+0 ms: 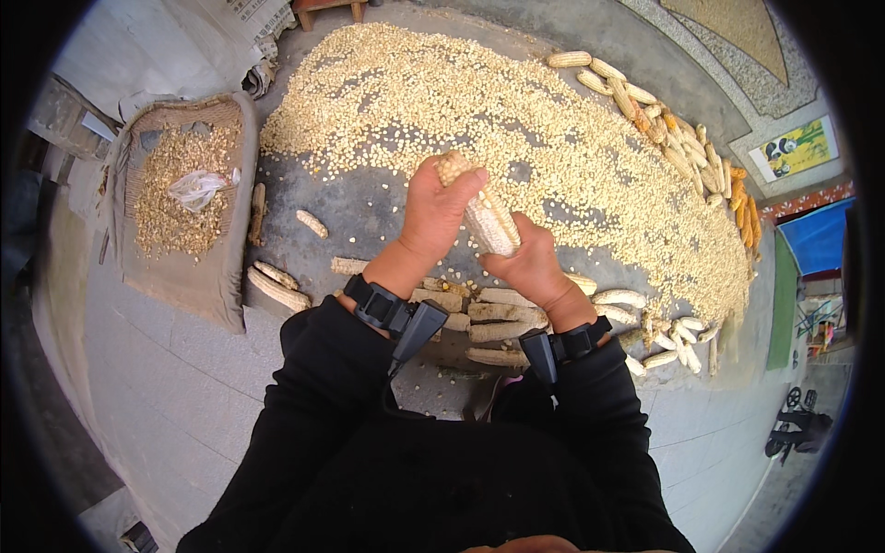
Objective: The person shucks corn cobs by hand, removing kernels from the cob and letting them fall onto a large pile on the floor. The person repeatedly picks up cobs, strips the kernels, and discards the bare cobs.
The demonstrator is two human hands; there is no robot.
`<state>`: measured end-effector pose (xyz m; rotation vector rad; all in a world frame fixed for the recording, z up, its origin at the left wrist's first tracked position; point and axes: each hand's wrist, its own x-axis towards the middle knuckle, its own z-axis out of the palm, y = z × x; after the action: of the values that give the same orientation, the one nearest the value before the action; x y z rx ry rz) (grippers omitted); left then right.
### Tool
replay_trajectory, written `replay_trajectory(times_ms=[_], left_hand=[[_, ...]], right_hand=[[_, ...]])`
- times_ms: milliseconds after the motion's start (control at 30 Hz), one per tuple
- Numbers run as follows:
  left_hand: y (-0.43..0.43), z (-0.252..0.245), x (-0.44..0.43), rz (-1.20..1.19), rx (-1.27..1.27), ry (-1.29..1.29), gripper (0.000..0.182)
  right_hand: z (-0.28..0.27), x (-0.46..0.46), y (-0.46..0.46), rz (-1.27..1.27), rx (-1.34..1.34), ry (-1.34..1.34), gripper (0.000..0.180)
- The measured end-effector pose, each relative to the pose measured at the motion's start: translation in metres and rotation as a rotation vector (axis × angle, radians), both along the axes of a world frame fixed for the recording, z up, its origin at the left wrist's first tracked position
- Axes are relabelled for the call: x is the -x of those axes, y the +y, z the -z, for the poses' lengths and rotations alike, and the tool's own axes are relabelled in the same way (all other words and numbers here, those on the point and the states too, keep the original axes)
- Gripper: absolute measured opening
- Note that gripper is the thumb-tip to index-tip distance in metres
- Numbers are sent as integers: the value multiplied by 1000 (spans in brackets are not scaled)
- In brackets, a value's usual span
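Observation:
Between my two hands, a pale corn cob (489, 222) is held at a slant, its upper end leaning to the left. Part of its side is bare of kernels, while rows remain near the top and along the right edge. My left hand (437, 200) grips the upper end, thumb across the cob. Around the lower end, my right hand (531, 257) is closed. Loose corn kernels (429, 90) lie spread over the dark floor beyond my hands. Below my wrists are several stripped cobs (505, 314), partly hidden by my arms.
A woven scoop basket (238, 276) at left holds chaff and a clear plastic bag (197, 190). Whole ears of corn (681, 148) are heaped along the wall at right, with orange ears (745, 207) at the end. More pale cobs (684, 345) lie at lower right.

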<state>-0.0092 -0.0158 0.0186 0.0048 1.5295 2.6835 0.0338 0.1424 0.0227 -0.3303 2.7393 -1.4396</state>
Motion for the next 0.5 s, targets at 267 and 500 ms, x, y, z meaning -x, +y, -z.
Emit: replay_trajectory(times_ms=[267,500], left_hand=[[-7,2,3,161,41,69,25],[-5,-8,1,217,-261,6,21]], right_hand=[[-15,4,12,-63,370,-536,31],[-21,4,10,-39,484,-548,32]])
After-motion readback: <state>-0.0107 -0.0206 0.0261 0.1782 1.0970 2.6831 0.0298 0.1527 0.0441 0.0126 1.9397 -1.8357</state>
